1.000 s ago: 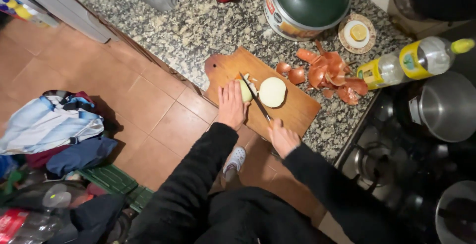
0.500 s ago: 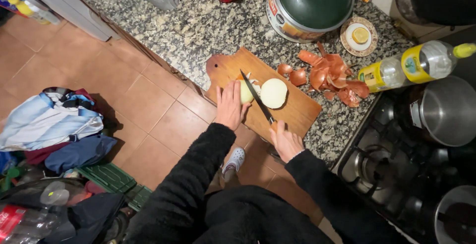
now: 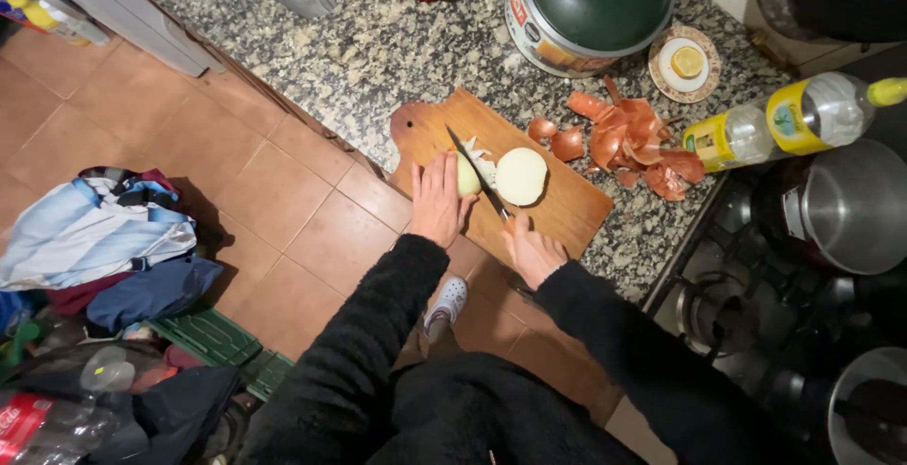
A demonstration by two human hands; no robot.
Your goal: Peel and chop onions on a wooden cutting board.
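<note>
Little had moved since the earlier frames: your left hand (image 3: 437,202) had stayed on the left onion piece and the knife (image 3: 477,172) had kept its slant between the two pieces, its tip now a little nearer the board's upper left.

You stood over a wooden board (image 3: 567,205) that lay at the edge of the speckled table (image 3: 378,49), near the middle of the frame. Your left hand lay flat on the board with its fingers (image 3: 444,167) together, pressed against the smaller onion piece (image 3: 467,177) from the left. Your right hand (image 3: 531,249) sat at the board's lower edge, fingers curled shut around the knife handle; the dark blade ran up and to the left, between the small piece and the round onion half (image 3: 521,176), which lay cut face up just right of the blade. A few pale slivers (image 3: 478,153) lay beside the blade, above the small piece.

Brown onion skins (image 3: 631,139) were heaped on the table just right of the board. Above them stood a green-lidded pot (image 3: 590,2) and a small saucer (image 3: 684,63) with a yellow slice on it. A clear bottle (image 3: 789,123) with a yellow label lay on its side at the right, beside a steel pot (image 3: 841,205) on the stove. At the left, a pile of clothes (image 3: 94,238) lay on the tiled floor (image 3: 274,200).
</note>
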